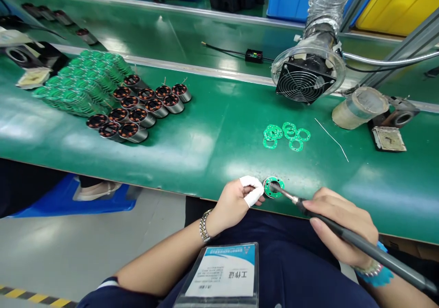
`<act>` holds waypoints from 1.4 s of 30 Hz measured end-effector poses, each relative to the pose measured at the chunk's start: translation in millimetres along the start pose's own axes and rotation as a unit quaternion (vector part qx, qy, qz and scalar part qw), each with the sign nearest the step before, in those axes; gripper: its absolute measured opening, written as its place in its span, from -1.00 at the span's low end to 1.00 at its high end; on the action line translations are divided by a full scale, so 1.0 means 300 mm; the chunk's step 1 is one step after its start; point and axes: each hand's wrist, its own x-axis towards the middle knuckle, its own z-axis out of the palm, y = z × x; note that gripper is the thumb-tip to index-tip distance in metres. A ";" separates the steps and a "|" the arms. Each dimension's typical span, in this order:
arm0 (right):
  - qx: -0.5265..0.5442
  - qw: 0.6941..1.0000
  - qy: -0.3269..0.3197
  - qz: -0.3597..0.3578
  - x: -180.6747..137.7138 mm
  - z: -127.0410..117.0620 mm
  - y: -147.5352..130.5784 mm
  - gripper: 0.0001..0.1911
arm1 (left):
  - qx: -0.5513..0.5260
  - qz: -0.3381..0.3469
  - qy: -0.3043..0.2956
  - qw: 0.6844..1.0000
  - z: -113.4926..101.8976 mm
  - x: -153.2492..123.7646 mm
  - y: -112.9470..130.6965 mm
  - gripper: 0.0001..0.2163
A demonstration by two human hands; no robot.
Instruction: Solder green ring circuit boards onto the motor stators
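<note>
My left hand [238, 199], with white tape on two fingers, is closed round a small motor stator topped by a green ring board [273, 187] at the near edge of the green bench. My right hand [341, 223] grips a black soldering iron [360, 243] like a pen. Its metal tip rests on the green ring board. Several loose green ring boards [287, 135] lie on the bench just beyond.
At far left lie rows of copper-wound stators [137, 111] and finished ones with green boards [82, 86]. A fume extractor fan [303, 77] with foil duct stands at the back right, beside a tape roll [360, 108], a sponge tray [388, 139] and a thin solder wire [332, 139].
</note>
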 end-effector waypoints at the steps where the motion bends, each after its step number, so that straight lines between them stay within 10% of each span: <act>1: 0.009 1.000 -0.007 0.008 -0.001 -0.001 -0.002 -0.67 | 0.000 0.001 0.000 1.000 0.000 0.000 -0.001 -0.89; 25: 0.017 1.000 -0.004 0.005 -0.006 -0.032 0.002 -0.61 | -0.009 -0.011 -0.001 1.000 -0.002 0.004 -0.002 -0.91; 29: -0.086 0.990 0.104 0.042 -0.011 -0.088 0.079 -0.68 | 0.011 -0.010 0.002 1.000 -0.003 -0.001 -0.003 -0.92; 35: -0.332 0.888 0.306 0.085 0.074 -0.299 0.306 -0.80 | 0.036 -0.009 0.008 0.999 0.004 -0.003 0.021 -0.91; 42: -0.215 0.944 0.208 0.139 0.077 -0.227 0.281 -0.80 | 0.033 -0.023 0.008 0.999 0.005 -0.008 0.021 -0.87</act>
